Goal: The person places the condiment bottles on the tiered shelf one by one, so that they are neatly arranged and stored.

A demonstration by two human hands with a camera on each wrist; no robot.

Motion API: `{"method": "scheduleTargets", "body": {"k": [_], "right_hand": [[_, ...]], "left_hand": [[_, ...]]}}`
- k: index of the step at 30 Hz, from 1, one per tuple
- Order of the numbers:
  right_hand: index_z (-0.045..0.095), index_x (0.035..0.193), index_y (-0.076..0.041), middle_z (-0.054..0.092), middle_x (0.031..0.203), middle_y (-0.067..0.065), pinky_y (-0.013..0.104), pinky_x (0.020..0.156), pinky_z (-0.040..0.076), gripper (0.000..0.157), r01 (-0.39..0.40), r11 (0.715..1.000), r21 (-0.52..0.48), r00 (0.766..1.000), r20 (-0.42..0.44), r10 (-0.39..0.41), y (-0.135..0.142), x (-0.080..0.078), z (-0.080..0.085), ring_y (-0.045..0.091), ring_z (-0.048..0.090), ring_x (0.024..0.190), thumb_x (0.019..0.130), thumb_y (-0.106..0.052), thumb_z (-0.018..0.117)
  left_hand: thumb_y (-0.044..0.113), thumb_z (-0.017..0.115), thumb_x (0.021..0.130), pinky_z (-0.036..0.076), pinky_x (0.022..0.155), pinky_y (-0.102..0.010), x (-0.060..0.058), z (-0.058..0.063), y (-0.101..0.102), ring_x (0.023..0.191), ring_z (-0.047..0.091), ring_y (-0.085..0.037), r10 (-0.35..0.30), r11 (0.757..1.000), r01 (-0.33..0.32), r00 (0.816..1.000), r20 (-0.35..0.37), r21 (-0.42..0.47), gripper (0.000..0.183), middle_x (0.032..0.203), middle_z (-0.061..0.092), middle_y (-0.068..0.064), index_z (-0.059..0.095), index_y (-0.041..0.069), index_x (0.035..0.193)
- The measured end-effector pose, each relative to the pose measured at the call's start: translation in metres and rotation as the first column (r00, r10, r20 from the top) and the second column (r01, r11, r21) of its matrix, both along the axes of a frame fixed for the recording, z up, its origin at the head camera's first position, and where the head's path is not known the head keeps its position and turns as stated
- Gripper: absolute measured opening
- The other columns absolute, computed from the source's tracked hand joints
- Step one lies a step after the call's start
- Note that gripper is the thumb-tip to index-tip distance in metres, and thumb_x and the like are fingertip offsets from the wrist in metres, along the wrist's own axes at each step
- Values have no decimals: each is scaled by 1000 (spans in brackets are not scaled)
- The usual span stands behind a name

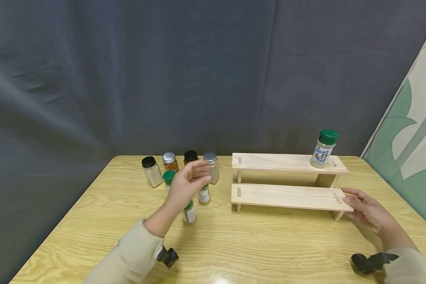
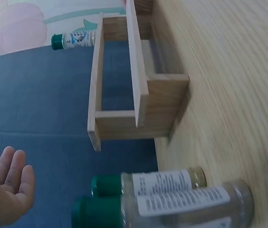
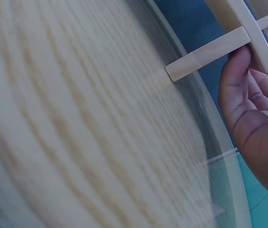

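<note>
A two-step wooden spice rack (image 1: 287, 196) stands on the right half of the table. My right hand (image 1: 370, 213) grips the right end of its lower board; in the right wrist view, the thumb lies against the board's edge beside the leg (image 3: 207, 54). On the upper step, near its right end, a green-capped seasoning jar (image 1: 323, 153) stands upright. My left hand (image 1: 186, 185) is raised over the green-capped jars left of the rack, holding nothing, its fingers loosely bent. Two of those jars, one front jar (image 1: 189, 215) and another (image 1: 204, 195), are partly hidden by it.
Behind the left hand stand a black-capped jar (image 1: 152, 173), a silver-capped jar (image 1: 169, 161), another black-capped jar (image 1: 190, 156) and a clear silver-capped jar (image 1: 213, 169). A dark curtain (image 1: 198, 79) hangs at the table's back edge. A painted panel (image 1: 411, 138) borders the right.
</note>
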State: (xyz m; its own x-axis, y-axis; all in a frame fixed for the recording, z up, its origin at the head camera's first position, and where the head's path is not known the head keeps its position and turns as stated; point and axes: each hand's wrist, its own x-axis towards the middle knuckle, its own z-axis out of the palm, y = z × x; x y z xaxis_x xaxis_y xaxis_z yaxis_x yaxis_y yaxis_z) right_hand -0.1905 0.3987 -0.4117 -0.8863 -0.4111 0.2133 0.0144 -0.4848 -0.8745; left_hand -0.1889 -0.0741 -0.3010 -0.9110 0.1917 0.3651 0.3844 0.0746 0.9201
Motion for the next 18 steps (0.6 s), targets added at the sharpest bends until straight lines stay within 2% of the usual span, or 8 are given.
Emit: {"method": "scheduleTargets", "body": {"k": [9,18], "right_hand": [[55,111,-12,57,99,6,29,72,47,39,12,1000,12,1000,-4,-12,-2,1,1,18,58,88,91,8,29],[55,112,-11,56,99,6,29,72,47,40,1,1000,-6,1000,-2,-1,0,1,0,18,57,88,91,8,26]], "left_hand": [[8,61,80,40,85,-34,1,-10,-22,101,50,-24,49,994,-47,999,14,-98,38,111,54,-11,50,3,115],[14,62,80,34,89,-42,-1,-21,-44,105,46,-23,60,976,-50,997,40,-211,42,115,49,-10,47,4,118]]}}
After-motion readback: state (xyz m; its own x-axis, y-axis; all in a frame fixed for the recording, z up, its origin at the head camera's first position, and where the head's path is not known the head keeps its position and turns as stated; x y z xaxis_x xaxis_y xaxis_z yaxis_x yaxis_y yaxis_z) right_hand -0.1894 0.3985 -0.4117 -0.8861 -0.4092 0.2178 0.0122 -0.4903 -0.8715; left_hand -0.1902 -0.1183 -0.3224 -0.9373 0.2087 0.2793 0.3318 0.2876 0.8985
